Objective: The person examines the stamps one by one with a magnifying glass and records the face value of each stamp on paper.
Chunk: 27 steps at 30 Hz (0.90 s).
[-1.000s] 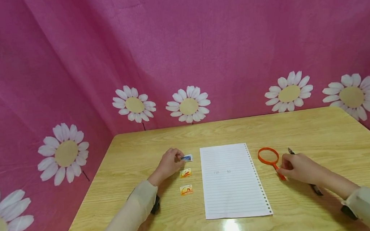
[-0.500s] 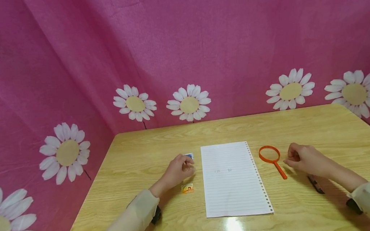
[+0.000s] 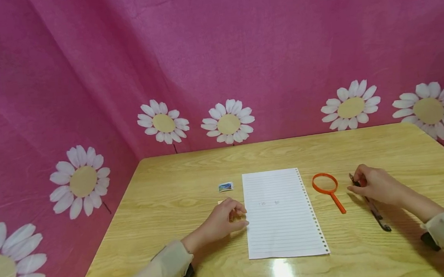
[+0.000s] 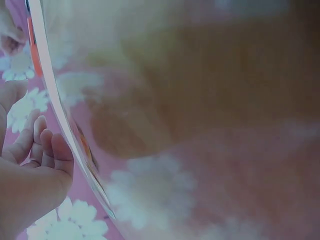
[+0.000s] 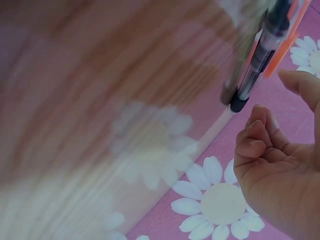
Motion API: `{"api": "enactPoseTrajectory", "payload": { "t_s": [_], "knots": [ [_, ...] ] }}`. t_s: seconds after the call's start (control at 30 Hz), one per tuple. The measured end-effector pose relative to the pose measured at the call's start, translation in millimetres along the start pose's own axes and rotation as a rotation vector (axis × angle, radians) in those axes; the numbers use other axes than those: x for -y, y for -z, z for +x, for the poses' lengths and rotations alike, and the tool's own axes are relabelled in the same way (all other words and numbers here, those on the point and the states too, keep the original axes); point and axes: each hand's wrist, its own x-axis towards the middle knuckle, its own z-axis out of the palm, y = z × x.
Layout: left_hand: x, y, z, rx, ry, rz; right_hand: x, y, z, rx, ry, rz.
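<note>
My left hand (image 3: 221, 221) hovers by the left edge of a lined paper sheet (image 3: 276, 234), thumb and fingers apart with nothing between them. Just beyond it lies a blue stamp (image 3: 226, 186); a corner of a second stamp (image 3: 221, 202) peeks out, the rest hidden by the hand. My right hand (image 3: 380, 188) is over a black pen (image 3: 375, 211) lying on the table. In the right wrist view, a gap separates the thumb from the loosely bent fingers, and the pen (image 5: 260, 57) lies outside them. An orange magnifying glass (image 3: 338, 203) rests between sheet and pen.
The wooden table (image 3: 177, 172) reflects light near its front. Faint pencilled numbers are on the sheet. A pink curtain (image 3: 278, 56) with white daisies hangs behind the table and along its left side.
My left hand has moved from the blue stamp towards me and right, to the sheet's edge, covering the lower stamps. My right hand has left the magnifying glass handle and shifted right over the pen.
</note>
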Motion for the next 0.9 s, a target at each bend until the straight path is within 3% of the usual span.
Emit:
{"api": "enactPoseTrajectory", "payload": {
  "t_s": [0.13, 0.33, 0.5, 0.67, 0.9],
  "knots": [
    [-8.8, -7.1, -6.7, 0.036, -0.037, 0.0, -5, 1, 2, 0.021, -0.035, -0.009],
    [-18.8, -16.7, -16.5, 0.141, -0.026, 0.002, -10, 1, 4, 0.058, -0.065, -0.001],
    [-24.7, -21.0, -20.0, 0.203, -0.041, 0.09, -14, 0, 5, 0.052, -0.042, -0.033],
    [-27.5, -22.8, -20.7, 0.239, -0.043, 0.187, -17, -2, 6, 0.041, -0.029, -0.054],
    [-28.6, -23.0, -21.4, 0.249, -0.033, 0.203, -15, -3, 6, 0.042, -0.029, -0.036]
  ]
}}
